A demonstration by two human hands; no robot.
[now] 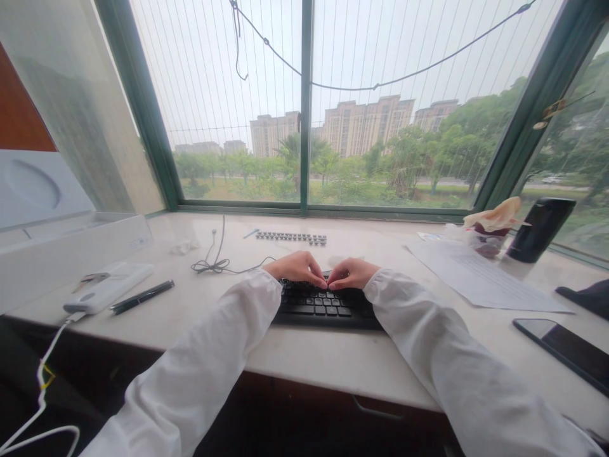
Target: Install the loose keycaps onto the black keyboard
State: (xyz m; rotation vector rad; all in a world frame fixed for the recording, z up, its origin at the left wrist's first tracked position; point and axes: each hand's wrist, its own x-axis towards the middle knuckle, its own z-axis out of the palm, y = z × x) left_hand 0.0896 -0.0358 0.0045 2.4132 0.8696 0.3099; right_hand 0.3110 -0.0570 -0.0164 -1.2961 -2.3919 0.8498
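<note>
The counter (314,368) is running left to right, its near edge passing below the keyboard (328,320) and leaving a strip of surface between. The keyboard is lying flat at the middle, its long axis running left to right and its near long side facing the person. Its key legends are showing too small to read.

The left hand (297,266) is reaching over the far left part of the keys, and the right hand (354,274) is reaching over the far right part. On each hand the fingers are closing into a pinch, and the two pinches are meeting, or nearly so, above the far key rows; whether anything small is sitting between them, I cannot tell.

At right, a phone (568,349) is lying near the counter's edge. At left, a pen (143,297) is lying slantwise beside a white device (111,289), with a white cable (42,387) hanging from it. Counter surface is showing between pen and keyboard.

Farther right, a paper (480,273) is carrying lines too small to read. Left of the hands, a black cord (212,265) is lying bundled. Beyond the keyboard, small pieces (291,237) are forming rows running left to right. A black cylinder (541,230) is leaning at far right, before the window (307,158).
</note>
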